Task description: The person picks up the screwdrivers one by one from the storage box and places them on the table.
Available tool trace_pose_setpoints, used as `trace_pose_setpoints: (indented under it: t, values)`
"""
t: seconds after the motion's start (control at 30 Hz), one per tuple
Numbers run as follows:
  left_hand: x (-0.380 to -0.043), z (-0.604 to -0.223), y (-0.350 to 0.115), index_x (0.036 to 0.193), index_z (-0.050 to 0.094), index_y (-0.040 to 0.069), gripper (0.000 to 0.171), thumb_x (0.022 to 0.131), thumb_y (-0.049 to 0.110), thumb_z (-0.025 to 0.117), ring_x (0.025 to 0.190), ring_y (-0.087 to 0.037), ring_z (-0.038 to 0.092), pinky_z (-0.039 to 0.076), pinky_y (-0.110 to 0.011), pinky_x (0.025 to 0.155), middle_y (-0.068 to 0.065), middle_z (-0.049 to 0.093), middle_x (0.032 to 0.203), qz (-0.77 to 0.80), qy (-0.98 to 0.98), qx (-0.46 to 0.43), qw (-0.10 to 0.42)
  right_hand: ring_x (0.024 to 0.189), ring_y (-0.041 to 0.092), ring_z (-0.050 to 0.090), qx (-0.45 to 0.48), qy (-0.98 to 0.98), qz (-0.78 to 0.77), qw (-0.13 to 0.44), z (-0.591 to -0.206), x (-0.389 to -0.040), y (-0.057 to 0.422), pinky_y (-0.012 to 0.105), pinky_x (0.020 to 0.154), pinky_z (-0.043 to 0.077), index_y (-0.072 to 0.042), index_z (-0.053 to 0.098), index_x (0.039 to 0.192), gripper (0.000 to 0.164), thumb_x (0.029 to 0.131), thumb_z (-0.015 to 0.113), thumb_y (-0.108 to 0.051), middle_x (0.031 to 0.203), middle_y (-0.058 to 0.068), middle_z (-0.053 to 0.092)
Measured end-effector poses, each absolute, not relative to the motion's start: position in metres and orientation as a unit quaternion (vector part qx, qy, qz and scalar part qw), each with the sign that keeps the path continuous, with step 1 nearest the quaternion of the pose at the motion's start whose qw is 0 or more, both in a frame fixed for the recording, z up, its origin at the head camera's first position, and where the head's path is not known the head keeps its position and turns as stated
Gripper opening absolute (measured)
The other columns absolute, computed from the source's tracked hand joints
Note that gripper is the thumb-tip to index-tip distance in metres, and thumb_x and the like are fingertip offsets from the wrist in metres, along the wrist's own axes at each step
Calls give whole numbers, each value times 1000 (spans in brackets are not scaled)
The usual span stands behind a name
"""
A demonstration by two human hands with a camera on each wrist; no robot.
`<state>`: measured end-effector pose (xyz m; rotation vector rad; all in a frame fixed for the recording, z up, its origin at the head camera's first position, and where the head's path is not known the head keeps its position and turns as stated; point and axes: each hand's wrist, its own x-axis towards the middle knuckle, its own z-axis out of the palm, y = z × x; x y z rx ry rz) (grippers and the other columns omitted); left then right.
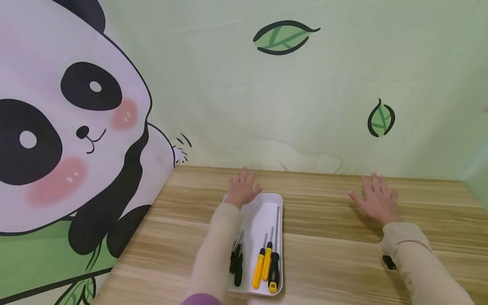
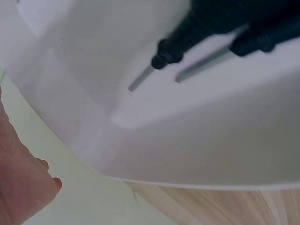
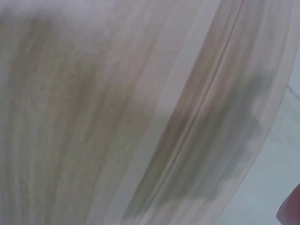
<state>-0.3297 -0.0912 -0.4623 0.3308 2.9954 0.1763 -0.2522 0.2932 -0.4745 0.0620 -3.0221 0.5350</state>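
My left hand (image 1: pixel 242 188) is spread with straight fingers over the far left end of a white tray (image 1: pixel 280 220). It holds nothing; whether it touches the rim I cannot tell. On the tray's right side lie two yellow-handled screwdrivers (image 1: pixel 258 269) and a longer black-and-yellow screwdriver (image 1: pixel 273 271). Several black-handled screwdrivers (image 1: pixel 238 269) lie at the left side, partly hidden by my sleeve; their shafts show in the left wrist view. My right hand (image 1: pixel 379 202), fingers spread, is at the right part of the table with nothing in it. In the right wrist view only a fingertip (image 3: pixel 290 208) shows.
The wooden table (image 1: pixel 324 262) ends at a pale green cloth backdrop (image 1: pixel 213 106) with leaf drawings. A large printed panda (image 1: pixel 114 178) covers the left side. A small black object (image 1: pixel 389 262) shows beneath the right sleeve.
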Motion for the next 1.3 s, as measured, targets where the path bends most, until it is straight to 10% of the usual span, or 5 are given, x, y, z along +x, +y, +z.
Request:
trace_pose_setpoints:
  t: [1.3]
  values:
    - [-293,-465,-143,144,16,17,67,91,53,33,138,-30,11,14,-52,109,-9,7,152,-35,976,204,75,135,42,4,146,-979,143,21,-471,-236,223,68,99,8,-3,11,143,79,89,40,-52,148,24,5]
